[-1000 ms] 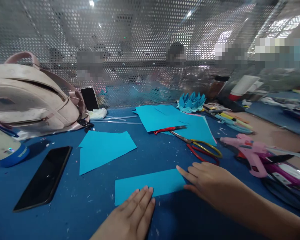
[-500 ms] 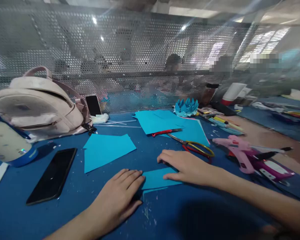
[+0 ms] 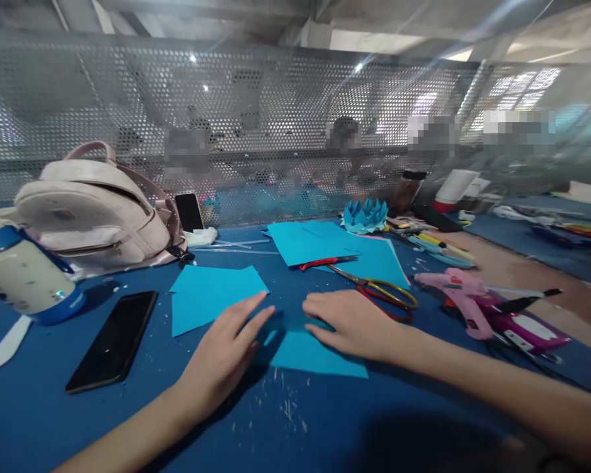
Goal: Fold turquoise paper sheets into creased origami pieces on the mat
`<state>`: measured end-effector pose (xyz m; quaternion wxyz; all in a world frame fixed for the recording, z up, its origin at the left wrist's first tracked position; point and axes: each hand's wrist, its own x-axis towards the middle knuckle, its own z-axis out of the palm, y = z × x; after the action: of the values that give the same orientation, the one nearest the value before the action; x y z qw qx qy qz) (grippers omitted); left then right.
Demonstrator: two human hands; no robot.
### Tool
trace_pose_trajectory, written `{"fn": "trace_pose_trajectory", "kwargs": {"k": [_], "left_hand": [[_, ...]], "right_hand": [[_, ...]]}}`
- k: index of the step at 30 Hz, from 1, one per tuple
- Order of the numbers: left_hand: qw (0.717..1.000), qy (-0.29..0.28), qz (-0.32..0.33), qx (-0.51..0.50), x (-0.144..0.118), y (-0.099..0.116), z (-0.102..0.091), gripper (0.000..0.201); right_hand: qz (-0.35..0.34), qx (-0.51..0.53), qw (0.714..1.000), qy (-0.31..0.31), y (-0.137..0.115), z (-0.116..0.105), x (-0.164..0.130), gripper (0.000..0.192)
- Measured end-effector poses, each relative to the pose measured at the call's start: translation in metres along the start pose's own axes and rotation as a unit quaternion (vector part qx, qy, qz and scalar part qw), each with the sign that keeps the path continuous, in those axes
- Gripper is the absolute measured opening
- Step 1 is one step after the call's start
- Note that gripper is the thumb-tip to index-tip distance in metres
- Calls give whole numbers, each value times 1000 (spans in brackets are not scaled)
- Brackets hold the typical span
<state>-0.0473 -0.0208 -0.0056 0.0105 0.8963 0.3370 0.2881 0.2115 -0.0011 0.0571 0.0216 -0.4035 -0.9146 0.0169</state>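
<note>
A small cyan paper piece (image 3: 315, 355) lies flat on the blue table (image 3: 128, 427) in front of me. My right hand (image 3: 349, 322) presses palm-down on its far edge, fingers pointing left. My left hand (image 3: 224, 351) is flat with fingers spread, fingertips near the paper's left end and close to a larger cyan sheet (image 3: 211, 295). Neither hand grips anything.
A black phone (image 3: 113, 341) lies at left, beside a white and blue bottle (image 3: 24, 276) and a pink backpack (image 3: 93, 217). Scissors (image 3: 379, 289) rest on more cyan sheets (image 3: 325, 243). A pink glue gun (image 3: 473, 295) is at right. A perforated metal screen (image 3: 276, 118) closes the back.
The long cyan strip has become a shorter, wider piece under my hands. Both hands moved farther from me and closer together; the view has tilted up.
</note>
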Motion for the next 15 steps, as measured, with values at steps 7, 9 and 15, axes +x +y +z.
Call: {"fn": "trace_pose_trajectory", "kwargs": {"k": [7, 9, 15], "left_hand": [[902, -41, -128, -410, 6, 36, -20, 46], [784, -41, -179, -593, 8, 35, -14, 56], [627, -2, -351, -695, 13, 32, -4, 49]], "right_hand": [[-23, -39, 997, 58, -19, -26, 1, 15], [-91, -33, 995, 23, -31, -26, -2, 10], [-179, -36, 983, 9, -58, -9, -2, 10]]}}
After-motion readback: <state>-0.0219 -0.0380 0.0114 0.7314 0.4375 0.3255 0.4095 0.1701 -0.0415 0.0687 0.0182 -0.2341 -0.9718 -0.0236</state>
